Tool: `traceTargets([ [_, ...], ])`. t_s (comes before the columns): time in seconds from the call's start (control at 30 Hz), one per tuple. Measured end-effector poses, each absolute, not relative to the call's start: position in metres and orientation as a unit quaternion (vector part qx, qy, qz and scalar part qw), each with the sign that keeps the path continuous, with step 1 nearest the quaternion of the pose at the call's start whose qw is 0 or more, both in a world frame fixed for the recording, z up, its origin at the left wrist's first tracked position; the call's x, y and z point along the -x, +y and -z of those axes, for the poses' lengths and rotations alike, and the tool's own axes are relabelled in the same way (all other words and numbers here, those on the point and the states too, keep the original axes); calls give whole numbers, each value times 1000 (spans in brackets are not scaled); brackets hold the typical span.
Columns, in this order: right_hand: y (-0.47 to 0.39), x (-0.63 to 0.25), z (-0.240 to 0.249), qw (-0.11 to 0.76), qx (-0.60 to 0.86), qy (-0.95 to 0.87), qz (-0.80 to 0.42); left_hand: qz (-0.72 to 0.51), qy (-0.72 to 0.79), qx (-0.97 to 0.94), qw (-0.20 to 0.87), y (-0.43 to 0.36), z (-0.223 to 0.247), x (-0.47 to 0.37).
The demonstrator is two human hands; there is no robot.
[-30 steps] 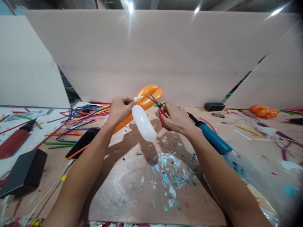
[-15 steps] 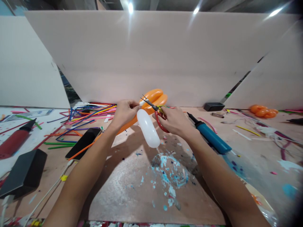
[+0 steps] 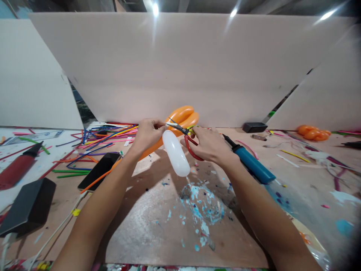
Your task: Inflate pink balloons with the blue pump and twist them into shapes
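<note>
Near the middle, my left hand [image 3: 150, 134] pinches the joint where an orange balloon [image 3: 184, 115] and a white balloon [image 3: 176, 153] meet. The orange balloon has rounded loops beyond the fingers, and a long orange length runs down left behind my left wrist. The white one, short and inflated, hangs below the joint. My right hand [image 3: 207, 144] is closed on red-handled scissors [image 3: 194, 150]. Their blades point left across the orange loops, slightly parted, close to my left fingertips and a small white piece at the joint.
On the left lie uninflated balloons [image 3: 113, 137], a phone [image 3: 98, 171], a black box [image 3: 29, 207] and a red pump [image 3: 18, 169]. At right are a blue pump [image 3: 254, 163], a small black box [image 3: 254, 127] and an orange twisted balloon [image 3: 313, 133]. White boards [image 3: 180, 67] stand behind.
The scissor blades have closed somewhat and dipped toward the small white piece at the joint. Both hands and the balloons have hardly moved.
</note>
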State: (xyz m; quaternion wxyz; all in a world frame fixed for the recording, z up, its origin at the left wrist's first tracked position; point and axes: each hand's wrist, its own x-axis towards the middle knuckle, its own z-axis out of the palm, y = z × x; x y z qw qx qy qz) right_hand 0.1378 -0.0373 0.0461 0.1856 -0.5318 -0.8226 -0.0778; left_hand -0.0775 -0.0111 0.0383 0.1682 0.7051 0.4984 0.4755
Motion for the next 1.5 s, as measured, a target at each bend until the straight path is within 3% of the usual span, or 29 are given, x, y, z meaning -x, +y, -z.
traceTargets([
  [0.9,-29,-139,-40,174,577,-792,100,-466,488,-719,167,-17,-44,75],
  [1.17,-37,-140,-49,178,543,-821,-9,-479,483,-716,159,-21,-47,77],
  [1.5,-36,-143,-46,146,546,-825,-8,-489,478,-714,153,-17,-44,79],
])
